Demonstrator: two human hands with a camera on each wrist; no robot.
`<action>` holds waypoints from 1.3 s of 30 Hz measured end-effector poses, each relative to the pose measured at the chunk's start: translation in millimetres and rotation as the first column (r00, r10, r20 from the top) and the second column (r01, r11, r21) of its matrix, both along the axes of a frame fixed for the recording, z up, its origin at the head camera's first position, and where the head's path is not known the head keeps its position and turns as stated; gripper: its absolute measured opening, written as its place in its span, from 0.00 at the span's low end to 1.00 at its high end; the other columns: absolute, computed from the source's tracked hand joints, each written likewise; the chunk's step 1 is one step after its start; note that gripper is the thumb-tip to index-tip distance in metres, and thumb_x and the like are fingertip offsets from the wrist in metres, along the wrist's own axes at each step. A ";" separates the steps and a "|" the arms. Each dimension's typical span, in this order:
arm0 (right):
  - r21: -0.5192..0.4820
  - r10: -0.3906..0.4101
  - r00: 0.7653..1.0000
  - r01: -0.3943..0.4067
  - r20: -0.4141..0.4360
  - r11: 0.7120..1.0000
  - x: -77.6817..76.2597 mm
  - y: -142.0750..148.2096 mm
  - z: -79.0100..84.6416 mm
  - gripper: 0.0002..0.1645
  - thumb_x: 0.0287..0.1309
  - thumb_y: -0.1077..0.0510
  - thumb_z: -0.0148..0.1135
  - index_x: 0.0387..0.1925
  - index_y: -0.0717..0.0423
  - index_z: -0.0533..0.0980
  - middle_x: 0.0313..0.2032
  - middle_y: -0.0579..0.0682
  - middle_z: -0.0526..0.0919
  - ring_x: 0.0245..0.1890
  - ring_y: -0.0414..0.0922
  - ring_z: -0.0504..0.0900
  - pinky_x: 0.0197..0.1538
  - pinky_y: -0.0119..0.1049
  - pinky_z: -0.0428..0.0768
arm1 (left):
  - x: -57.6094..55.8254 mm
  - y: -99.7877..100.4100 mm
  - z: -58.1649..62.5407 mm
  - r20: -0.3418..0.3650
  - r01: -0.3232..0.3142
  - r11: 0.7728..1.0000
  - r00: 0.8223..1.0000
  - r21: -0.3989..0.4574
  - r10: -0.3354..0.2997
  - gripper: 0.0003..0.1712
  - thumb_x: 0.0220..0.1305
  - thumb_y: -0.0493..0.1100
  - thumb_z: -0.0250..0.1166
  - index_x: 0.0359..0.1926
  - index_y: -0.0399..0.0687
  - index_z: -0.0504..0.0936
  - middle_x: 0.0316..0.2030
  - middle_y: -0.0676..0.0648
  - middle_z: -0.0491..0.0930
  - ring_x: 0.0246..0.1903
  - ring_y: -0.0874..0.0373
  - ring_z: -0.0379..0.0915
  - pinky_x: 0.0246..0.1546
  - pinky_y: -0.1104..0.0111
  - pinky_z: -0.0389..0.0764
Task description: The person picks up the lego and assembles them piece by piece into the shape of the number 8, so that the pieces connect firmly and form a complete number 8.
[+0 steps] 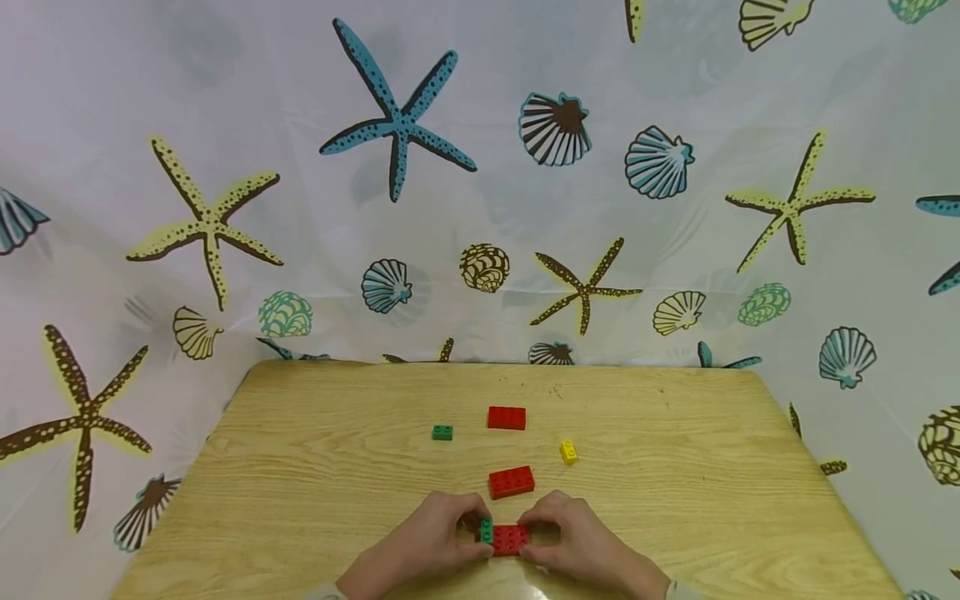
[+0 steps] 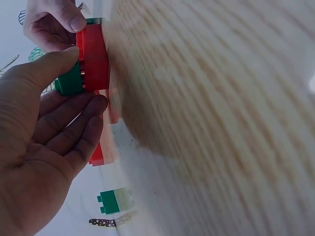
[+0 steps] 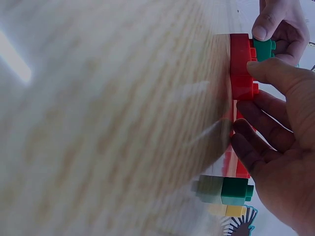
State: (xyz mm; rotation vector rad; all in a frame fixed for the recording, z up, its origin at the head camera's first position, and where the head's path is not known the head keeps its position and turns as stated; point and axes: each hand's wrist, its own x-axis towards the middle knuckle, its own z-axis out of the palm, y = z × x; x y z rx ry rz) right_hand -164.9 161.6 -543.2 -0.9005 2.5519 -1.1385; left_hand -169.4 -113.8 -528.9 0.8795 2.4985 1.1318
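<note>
In front of me, a red brick [image 1: 510, 540] with several studs lies on the wooden table, its long side across my view. A small green brick [image 1: 487, 531] sits on top of its left end. My left hand [image 1: 447, 533] pinches the green brick between thumb and fingers. At the other end, my right hand [image 1: 575, 535] grips the red brick, its thumb [image 3: 275, 73] against the near side. The remaining fingers of both hands extend loosely beyond the bricks. Close beyond the hands lies a second red brick [image 1: 512, 482], slightly turned.
Farther back on the table [image 1: 315, 467] are a third red brick [image 1: 507, 417], a small green brick [image 1: 442, 432] and a small yellow brick [image 1: 567, 451]. The right wrist view shows a green brick [image 3: 235, 191] near the right hand. A curtain [image 1: 480, 192] with shells and starfish surrounds the table.
</note>
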 end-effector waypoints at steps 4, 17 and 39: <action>0.001 -0.002 1.000 0.002 -0.004 1.000 0.7 -0.1 0.4 0.16 0.66 0.47 0.73 0.51 0.48 0.87 0.46 0.38 0.87 0.50 0.38 0.81 0.56 0.33 0.79 | 0.6 0.5 -0.3 0.006 -0.002 1.000 1.000 0.006 0.002 0.12 0.63 0.49 0.78 0.42 0.55 0.84 0.35 0.61 0.84 0.39 0.66 0.81 0.42 0.70 0.82; -0.005 0.002 0.999 -0.002 -0.034 1.000 1.2 -2.0 -1.0 0.15 0.65 0.50 0.74 0.50 0.49 0.87 0.46 0.40 0.88 0.50 0.38 0.82 0.56 0.32 0.79 | 4.2 -1.2 -4.9 -0.015 -0.021 0.999 1.000 0.026 0.021 0.12 0.63 0.49 0.79 0.41 0.55 0.84 0.37 0.60 0.86 0.38 0.66 0.80 0.41 0.72 0.80; 0.013 -0.016 0.995 0.017 -0.099 1.000 1.9 0.8 7.2 0.17 0.65 0.51 0.74 0.52 0.52 0.86 0.49 0.44 0.88 0.53 0.38 0.82 0.59 0.37 0.81 | 5.3 -0.5 -8.9 0.011 -0.056 0.998 0.998 0.027 0.056 0.12 0.64 0.49 0.78 0.44 0.54 0.86 0.40 0.60 0.85 0.40 0.67 0.79 0.43 0.72 0.81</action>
